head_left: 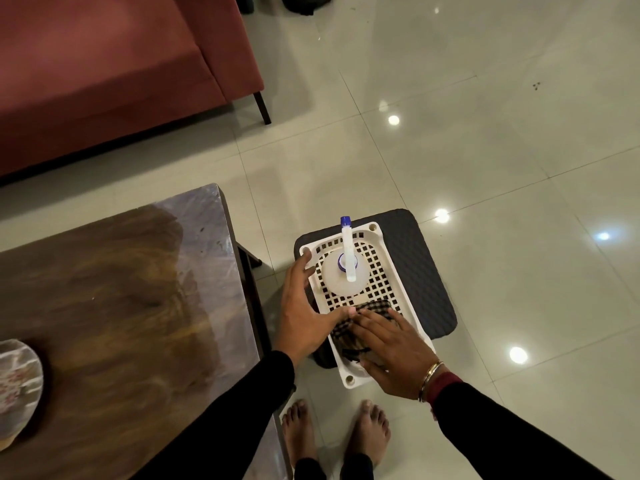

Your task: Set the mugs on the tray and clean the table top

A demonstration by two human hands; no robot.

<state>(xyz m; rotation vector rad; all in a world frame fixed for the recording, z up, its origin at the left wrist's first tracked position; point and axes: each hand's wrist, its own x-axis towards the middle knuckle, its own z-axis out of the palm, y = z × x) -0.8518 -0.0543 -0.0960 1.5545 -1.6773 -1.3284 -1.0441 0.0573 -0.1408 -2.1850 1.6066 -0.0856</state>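
Note:
A white perforated tray rests on a dark padded stool to the right of the wooden table. In the tray stand a clear spray bottle with a blue-tipped nozzle and, at the near end, a crumpled black-and-white checked cloth. My right hand lies over the cloth, fingers stretched out and thumb tucked at its near edge. My left hand rests against the tray's left wall, fingers spread, with its thumb touching the cloth. No mug is visible.
A round patterned object sits at the table's left edge, partly cut off. A red sofa stands beyond the table. Glossy floor tiles spread to the right. My bare feet are just below the stool.

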